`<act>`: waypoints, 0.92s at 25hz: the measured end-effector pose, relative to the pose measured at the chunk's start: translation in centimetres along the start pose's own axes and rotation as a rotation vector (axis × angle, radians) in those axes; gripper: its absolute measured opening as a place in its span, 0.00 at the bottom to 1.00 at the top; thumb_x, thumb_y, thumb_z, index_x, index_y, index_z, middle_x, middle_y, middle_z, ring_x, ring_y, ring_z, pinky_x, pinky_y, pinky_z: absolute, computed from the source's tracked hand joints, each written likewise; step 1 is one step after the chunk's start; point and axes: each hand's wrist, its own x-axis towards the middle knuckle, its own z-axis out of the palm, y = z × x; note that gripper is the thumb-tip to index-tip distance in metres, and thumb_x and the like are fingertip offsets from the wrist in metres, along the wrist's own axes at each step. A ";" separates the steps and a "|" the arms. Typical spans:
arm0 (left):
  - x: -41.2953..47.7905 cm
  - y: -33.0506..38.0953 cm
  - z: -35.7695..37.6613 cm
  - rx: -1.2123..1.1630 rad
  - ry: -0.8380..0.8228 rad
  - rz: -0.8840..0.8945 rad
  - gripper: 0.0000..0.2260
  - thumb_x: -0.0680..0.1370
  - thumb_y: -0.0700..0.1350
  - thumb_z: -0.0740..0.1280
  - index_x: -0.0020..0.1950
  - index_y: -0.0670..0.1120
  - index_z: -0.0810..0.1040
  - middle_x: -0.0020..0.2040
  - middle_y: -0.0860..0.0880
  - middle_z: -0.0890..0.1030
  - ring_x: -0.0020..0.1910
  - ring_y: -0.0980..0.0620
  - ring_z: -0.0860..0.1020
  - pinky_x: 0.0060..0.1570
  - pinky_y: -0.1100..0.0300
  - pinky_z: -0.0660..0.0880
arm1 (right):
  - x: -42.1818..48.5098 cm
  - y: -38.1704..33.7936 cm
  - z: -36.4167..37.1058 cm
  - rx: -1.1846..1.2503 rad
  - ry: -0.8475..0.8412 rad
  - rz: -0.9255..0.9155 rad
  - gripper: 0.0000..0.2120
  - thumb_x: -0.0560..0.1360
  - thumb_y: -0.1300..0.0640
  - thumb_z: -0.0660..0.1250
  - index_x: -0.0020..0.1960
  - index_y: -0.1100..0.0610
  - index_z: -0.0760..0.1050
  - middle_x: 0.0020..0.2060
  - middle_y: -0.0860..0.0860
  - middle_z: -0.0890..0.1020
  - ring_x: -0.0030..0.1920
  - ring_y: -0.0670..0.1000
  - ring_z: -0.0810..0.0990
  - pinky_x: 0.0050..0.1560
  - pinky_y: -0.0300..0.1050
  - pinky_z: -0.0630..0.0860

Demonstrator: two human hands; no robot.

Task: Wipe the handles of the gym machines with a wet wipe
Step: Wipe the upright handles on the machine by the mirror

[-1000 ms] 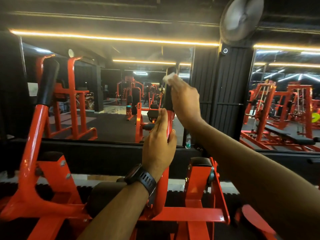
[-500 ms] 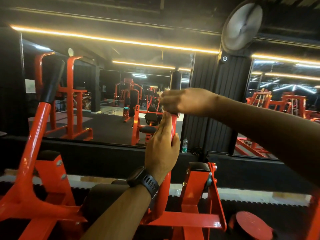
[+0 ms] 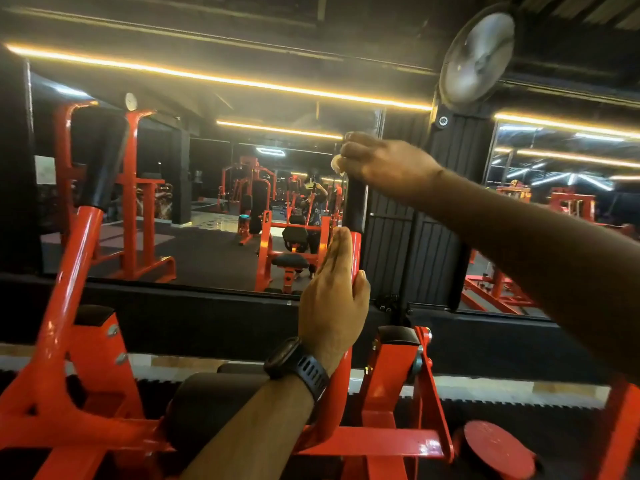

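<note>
Risk: the wet wipe (image 3: pixel 337 165) is bunched at the fingertips, so a downward pass may cover only one side of the black handle grip (image 3: pixel 355 209), or the wipe may drop. The orange lever arm (image 3: pixel 356 249) may swing if the brace slackens.

The right hand (image 3: pixel 388 168) curls over the grip's top end and pinches the wipe against it. The left hand (image 3: pixel 332 299), fingers straight, presses on the lever arm just below the grip.

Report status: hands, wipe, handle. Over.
Right hand holds wet wipe on black grip top. Left hand braces red lever below. Nothing in the way.
</note>
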 end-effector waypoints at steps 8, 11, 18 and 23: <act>0.0 -0.1 0.2 -0.016 -0.007 -0.007 0.33 0.84 0.47 0.62 0.76 0.57 0.40 0.81 0.52 0.54 0.78 0.51 0.60 0.72 0.55 0.67 | 0.2 -6.1 1.7 0.778 0.462 0.965 0.13 0.83 0.59 0.59 0.65 0.59 0.77 0.51 0.52 0.81 0.40 0.43 0.80 0.32 0.26 0.70; 0.1 -0.4 0.3 0.002 -0.025 -0.010 0.32 0.84 0.48 0.61 0.77 0.55 0.40 0.81 0.52 0.52 0.78 0.51 0.60 0.72 0.51 0.69 | 0.1 -7.6 0.9 0.914 0.450 1.067 0.14 0.84 0.59 0.59 0.67 0.59 0.75 0.47 0.49 0.80 0.35 0.39 0.77 0.31 0.27 0.72; 0.0 -0.4 0.1 -0.022 -0.057 -0.022 0.32 0.84 0.48 0.59 0.78 0.54 0.40 0.81 0.52 0.49 0.78 0.49 0.61 0.70 0.50 0.72 | -0.6 -8.7 -0.2 0.926 0.329 1.214 0.13 0.83 0.61 0.59 0.64 0.61 0.76 0.49 0.54 0.81 0.38 0.44 0.79 0.29 0.30 0.74; 0.3 -0.4 0.0 -0.060 -0.064 -0.015 0.30 0.84 0.47 0.59 0.80 0.54 0.44 0.80 0.55 0.49 0.78 0.53 0.60 0.63 0.58 0.73 | -3.6 -12.2 -0.2 1.090 0.240 1.289 0.10 0.83 0.58 0.60 0.47 0.59 0.78 0.38 0.51 0.82 0.29 0.44 0.77 0.26 0.34 0.74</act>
